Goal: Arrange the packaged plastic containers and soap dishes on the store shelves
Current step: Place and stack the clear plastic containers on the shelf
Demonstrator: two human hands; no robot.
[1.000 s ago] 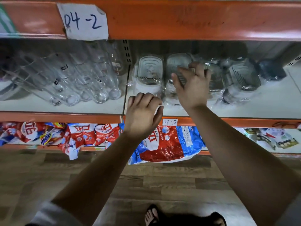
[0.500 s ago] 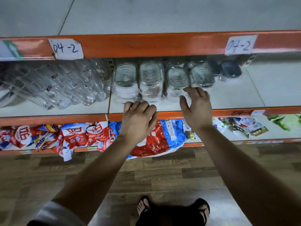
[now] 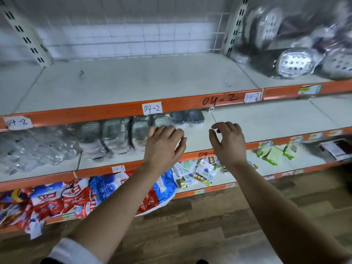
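Left hand (image 3: 164,144) and right hand (image 3: 227,142) hover side by side at the frame's centre, in front of the middle shelf (image 3: 266,122). Their fingers are loosely curled and hold nothing. Wrapped clear containers (image 3: 114,135) stand in a row left of centre on that shelf, each long axis running front to back. Wrapped soap dishes (image 3: 297,62) lie heaped at upper right, blurred.

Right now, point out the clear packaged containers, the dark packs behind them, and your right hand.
clear packaged containers (image 3: 114,132): head view, a middle pack's lid
dark packs (image 3: 196,117): head view, right pack's top
right hand (image 3: 228,143): head view, back of hand
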